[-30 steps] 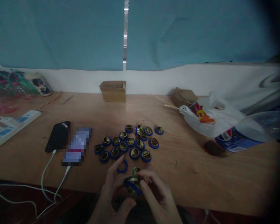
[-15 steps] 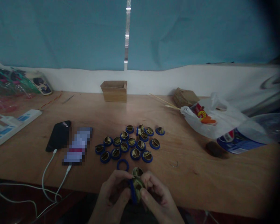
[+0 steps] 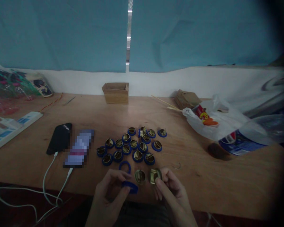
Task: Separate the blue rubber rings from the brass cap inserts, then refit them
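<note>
Between the thumb and fingers of my left hand (image 3: 111,195) is a blue ring (image 3: 130,187), tilted nearly edge-on. My right hand (image 3: 174,192) pinches a round brass-coloured metal piece (image 3: 154,176) with a clip-like part on its face. A similar metal disc without a blue rim (image 3: 140,176) lies on the table between my hands. Another blue ring (image 3: 124,167) rests flat just beyond my left fingers. Past it lie several round brass pieces set in blue rims (image 3: 137,155), pin sides up.
On the wooden table (image 3: 203,189) to the left are a black power bank (image 3: 59,138), a phone (image 3: 79,148) with cables and a power strip (image 3: 16,129). A cardboard box (image 3: 115,93) stands at the back. At right lie a plastic bag (image 3: 203,126) and a bottle (image 3: 243,142).
My hands have moved apart. The blue ring and the brass piece, held together before, are now separate, the ring in my left hand and the metal piece in my right.
</note>
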A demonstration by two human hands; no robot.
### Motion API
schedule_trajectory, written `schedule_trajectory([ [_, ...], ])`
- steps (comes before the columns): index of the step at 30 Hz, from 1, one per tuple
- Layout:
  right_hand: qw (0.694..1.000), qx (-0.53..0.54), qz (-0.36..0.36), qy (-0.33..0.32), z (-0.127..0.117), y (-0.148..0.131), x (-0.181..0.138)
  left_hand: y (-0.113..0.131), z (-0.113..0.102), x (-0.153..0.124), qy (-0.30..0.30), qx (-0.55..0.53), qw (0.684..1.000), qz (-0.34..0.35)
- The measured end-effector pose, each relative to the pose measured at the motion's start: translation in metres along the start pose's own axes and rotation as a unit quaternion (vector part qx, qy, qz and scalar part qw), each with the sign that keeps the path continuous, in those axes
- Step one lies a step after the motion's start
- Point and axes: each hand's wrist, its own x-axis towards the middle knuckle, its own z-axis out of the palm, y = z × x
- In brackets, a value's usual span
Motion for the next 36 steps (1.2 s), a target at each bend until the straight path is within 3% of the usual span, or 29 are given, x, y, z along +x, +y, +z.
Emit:
schedule_trajectory([
  [5,0.994,-0.084,-0.024,0.072,-0.017,-0.006,0.005,0.0,-0.017,0.007,0.046,0.149,0.988,-0.002],
  [10,0.987,-0.125,-0.045,0.089,-0.02,-0.009,0.005,-0.004,-0.022,0.013,0.08,0.186,0.979,-0.017],
  [17,0.986,-0.136,-0.053,0.082,-0.015,-0.001,0.008,-0.006,-0.024,0.016,0.035,0.155,0.985,-0.059],
  [23,0.983,-0.155,-0.056,0.084,-0.014,-0.003,0.009,0.002,-0.016,0.025,0.015,0.157,0.986,-0.049],
  [27,0.984,-0.153,-0.041,0.086,-0.012,-0.006,0.01,-0.001,-0.011,0.034,0.007,0.243,0.97,-0.006],
  [32,0.987,-0.142,-0.024,0.077,-0.013,-0.002,0.011,-0.008,-0.012,0.035,0.028,0.403,0.91,0.093],
  [36,0.987,-0.141,-0.027,0.077,-0.015,0.0,0.013,-0.006,-0.014,0.031,0.032,0.443,0.882,0.16],
])
